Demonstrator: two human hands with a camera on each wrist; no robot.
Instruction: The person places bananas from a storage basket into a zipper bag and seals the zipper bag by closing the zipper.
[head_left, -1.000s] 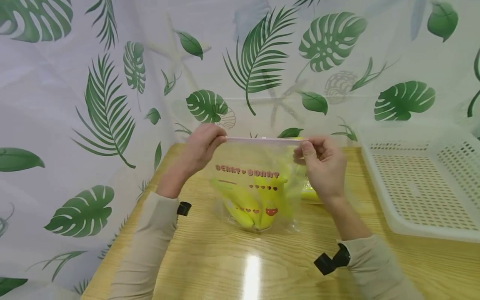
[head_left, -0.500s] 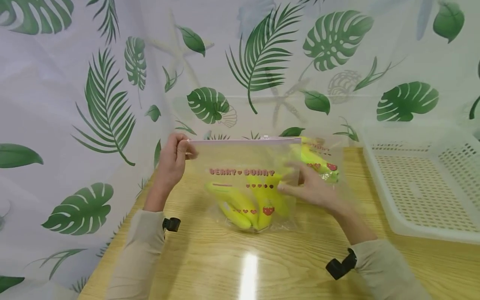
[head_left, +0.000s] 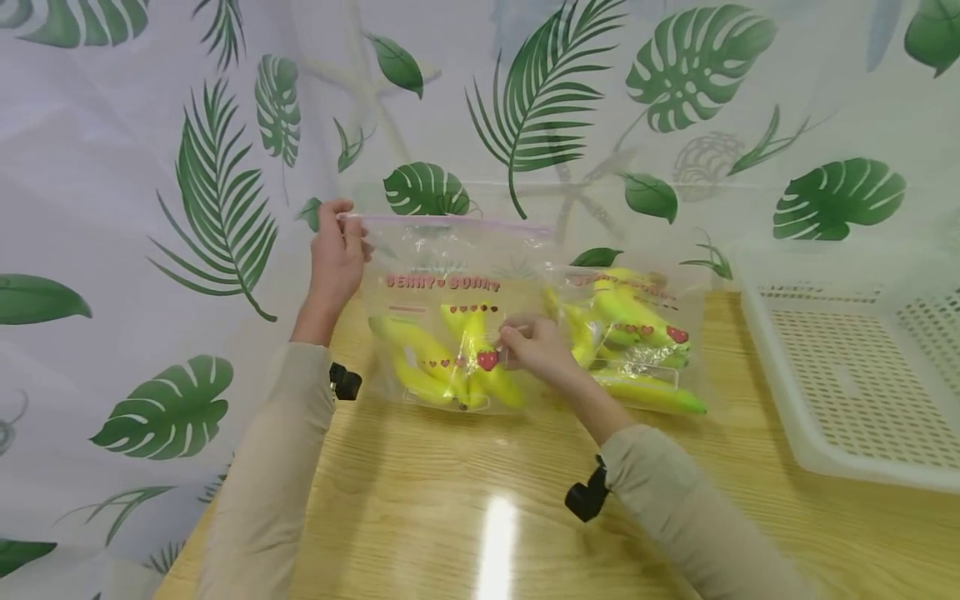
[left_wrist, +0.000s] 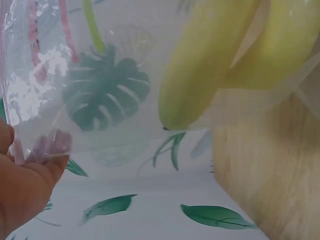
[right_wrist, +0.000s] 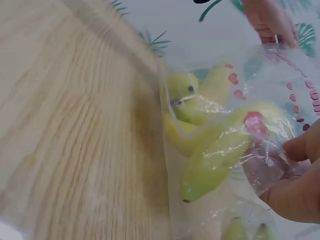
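Observation:
A clear zip bag (head_left: 408,250) with red print and a lilac top strip holds several yellow bananas (head_left: 408,337). My left hand (head_left: 335,258) pinches its top left corner; in the left wrist view the fingers of that hand (left_wrist: 32,182) show through the film. At the lower right side of the bag, my right hand (head_left: 546,350) pinches the film between thumb and fingers. In the right wrist view, the right hand (right_wrist: 300,192) grips the film beside a banana (right_wrist: 215,160).
To the right lies a second printed bag (head_left: 581,287) of bananas, partly behind my right hand. A white perforated plastic basket (head_left: 795,392) stands farther right on the wooden table (head_left: 420,508). Leaf-patterned cloth (head_left: 465,100) hangs behind and at the left.
My right hand has left the top right corner and now pinches the lower right side. The bag has shifted left and back. My left hand, still on the top edge, has moved left.

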